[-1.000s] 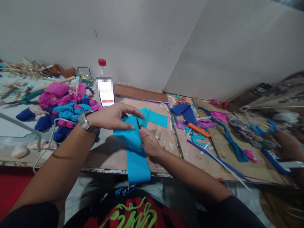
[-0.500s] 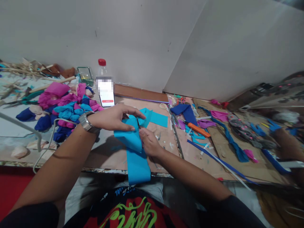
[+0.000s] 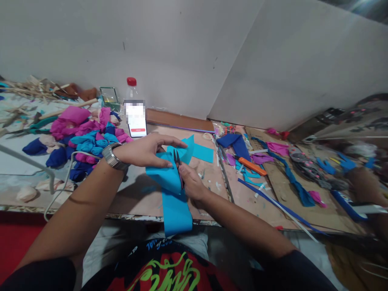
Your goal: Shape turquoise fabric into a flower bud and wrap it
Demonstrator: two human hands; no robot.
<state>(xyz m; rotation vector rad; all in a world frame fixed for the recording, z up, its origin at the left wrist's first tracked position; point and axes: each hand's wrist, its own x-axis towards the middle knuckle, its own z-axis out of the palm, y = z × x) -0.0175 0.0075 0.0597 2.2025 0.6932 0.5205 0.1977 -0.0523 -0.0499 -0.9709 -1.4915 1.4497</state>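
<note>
My left hand (image 3: 142, 151) lies over the top of the blue strip (image 3: 175, 204), thumb and fingers closed in a flat pinch on its folded upper part. My right hand (image 3: 191, 184) is closed round small black scissors (image 3: 177, 158), whose blades stand slightly apart at the strip's upper edge, just beside my left fingertips.

The strip lies on the bench (image 3: 136, 200) in front of me. Its lower end hangs limp over the near edge toward my lap, and its far end lies flat on the board beyond my hands. I cannot tell whether it is paper or cloth.

From the way it droops and creases, I judge it light, thin and soft, with no stiffness of its own. It would buckle under a push and might tear or stretch under a hard pull. The best hold is a broad, gentle pinch close to the blades, so the edge stays taut where they bite. A grip far from the cut would let the sheet fold into the scissors.

A heap of pink and blue rolls (image 3: 86, 135) sits well to my left, and a phone (image 3: 136, 120) stands behind it.
</note>
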